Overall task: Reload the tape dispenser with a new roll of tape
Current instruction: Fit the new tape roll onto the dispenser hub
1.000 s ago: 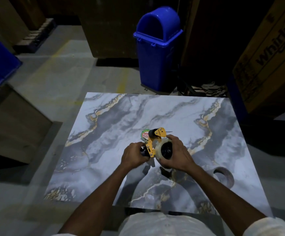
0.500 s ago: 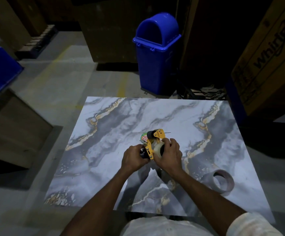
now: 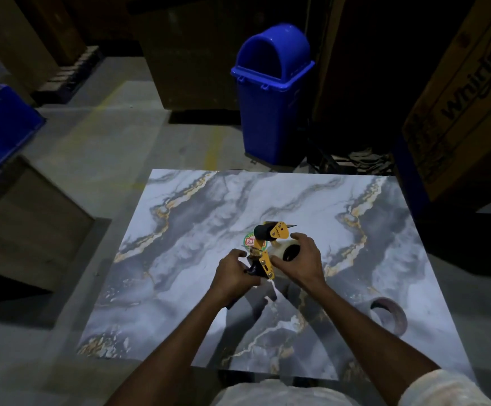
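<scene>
A yellow tape dispenser (image 3: 267,244) with a black roller at its top is held above the middle of the marble-patterned table (image 3: 355,206). My left hand (image 3: 232,273) grips its black handle from the left. My right hand (image 3: 302,265) wraps around a pale tape roll (image 3: 285,250) that sits against the dispenser's right side, its dark core facing right. A round green and red label (image 3: 248,240) shows behind the dispenser. A brown tape ring (image 3: 389,316) stands on the table at the right, apart from both hands.
A blue swing-lid bin (image 3: 270,92) stands on the floor beyond the table's far edge. A large cardboard box (image 3: 467,95) leans at the right. A blue crate (image 3: 1,133) and a brown box (image 3: 24,230) lie at the left.
My right hand has shifted on the tape roll, so the roll's dark core shows again on the right. The dispenser stays in my left hand. The view has tilted slightly.
</scene>
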